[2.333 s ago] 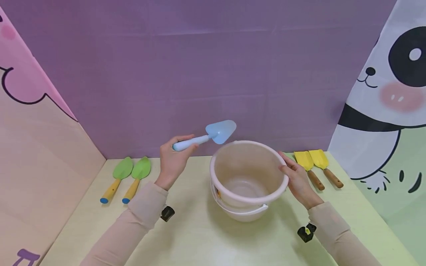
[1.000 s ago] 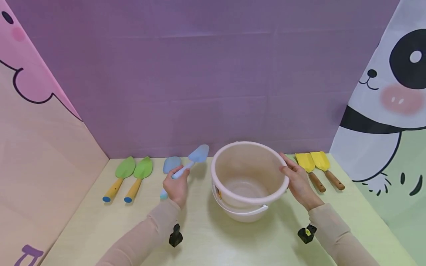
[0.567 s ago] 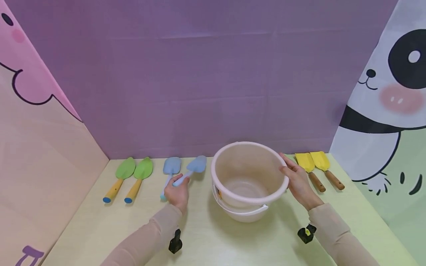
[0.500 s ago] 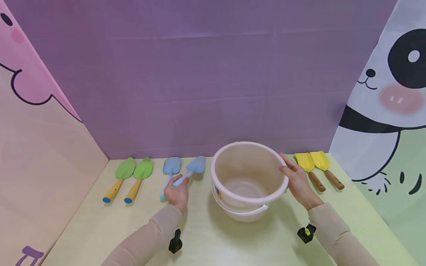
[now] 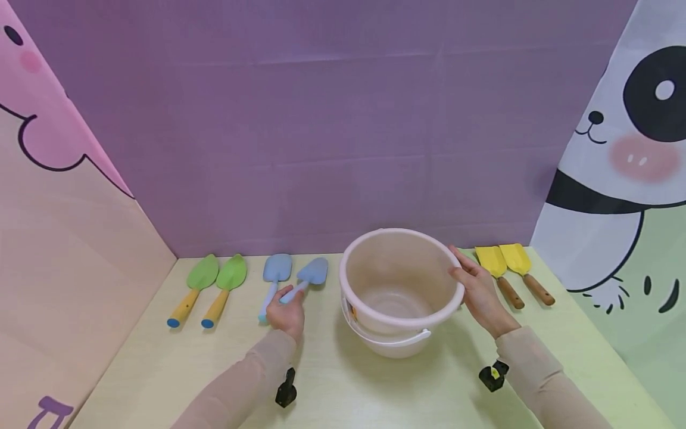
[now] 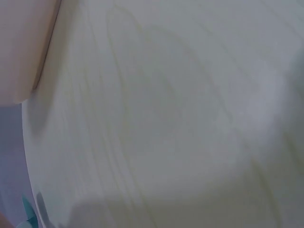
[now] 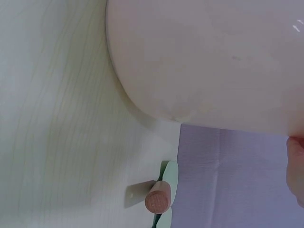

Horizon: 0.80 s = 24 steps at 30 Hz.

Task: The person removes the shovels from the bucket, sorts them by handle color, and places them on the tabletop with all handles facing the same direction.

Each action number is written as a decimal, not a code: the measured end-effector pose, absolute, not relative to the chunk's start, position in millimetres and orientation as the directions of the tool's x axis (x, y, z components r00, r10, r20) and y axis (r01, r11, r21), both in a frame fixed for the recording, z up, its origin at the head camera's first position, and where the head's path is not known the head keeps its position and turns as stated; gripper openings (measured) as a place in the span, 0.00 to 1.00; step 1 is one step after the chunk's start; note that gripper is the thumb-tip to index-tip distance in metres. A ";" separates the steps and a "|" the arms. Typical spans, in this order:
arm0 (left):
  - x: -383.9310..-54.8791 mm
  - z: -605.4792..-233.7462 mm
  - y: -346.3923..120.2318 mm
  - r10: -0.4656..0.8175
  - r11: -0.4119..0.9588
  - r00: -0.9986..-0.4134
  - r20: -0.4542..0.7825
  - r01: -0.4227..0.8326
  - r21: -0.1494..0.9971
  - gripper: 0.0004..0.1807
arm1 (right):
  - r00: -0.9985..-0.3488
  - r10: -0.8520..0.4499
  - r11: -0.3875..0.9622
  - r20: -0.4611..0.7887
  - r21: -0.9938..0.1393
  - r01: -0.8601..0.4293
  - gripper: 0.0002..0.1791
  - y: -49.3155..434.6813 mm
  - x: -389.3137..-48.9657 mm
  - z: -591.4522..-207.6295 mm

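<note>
My left hand (image 5: 286,314) holds the light blue handle of a pointed blue trowel (image 5: 313,271), low at the table's back. Whether its blade touches the tabletop I cannot tell. Just left of it lies a square-ended blue shovel (image 5: 277,268), part of its handle close to my fingers. The pale pink bucket (image 5: 393,339) stands upright to the right, its inside bare and its white handle hanging at the front. With thumb inside and fingers outside, my right hand (image 5: 479,295) grips the bucket's right rim. The bucket's wall (image 7: 204,61) fills much of the right wrist view.
Two green trowels (image 5: 202,272) with yellow handles lie at the left. Two yellow shovels (image 5: 490,260) with brown handles lie at the right. A green blade (image 7: 170,180) shows behind the bucket in the right wrist view. A purple backdrop (image 5: 343,149) rises behind the table.
My left hand has brought the pointed blue trowel down and left from beside the bucket's rim to table level, near the square-ended blue shovel. My right hand stays on the bucket's rim.
</note>
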<state>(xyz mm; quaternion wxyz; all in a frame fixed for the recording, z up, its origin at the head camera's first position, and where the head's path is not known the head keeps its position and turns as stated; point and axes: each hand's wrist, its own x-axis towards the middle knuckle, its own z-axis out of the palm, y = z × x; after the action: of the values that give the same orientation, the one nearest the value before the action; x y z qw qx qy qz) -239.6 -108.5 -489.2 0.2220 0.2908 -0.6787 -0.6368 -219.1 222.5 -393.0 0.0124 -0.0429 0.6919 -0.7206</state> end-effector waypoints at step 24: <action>-247.4 -498.4 -110.1 -0.717 0.006 -0.690 -0.099 -0.148 0.989 0.16 | -0.996 -0.079 -0.029 0.033 -0.999 -0.031 0.32 222.5 -218.7 -392.2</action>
<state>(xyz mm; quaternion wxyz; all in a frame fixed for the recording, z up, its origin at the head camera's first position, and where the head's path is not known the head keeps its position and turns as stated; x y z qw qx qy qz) -247.4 -110.1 -498.4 0.2267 0.3217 -0.6719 -0.6274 -218.7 222.5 -392.2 0.0168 -0.0393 0.6965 -0.7163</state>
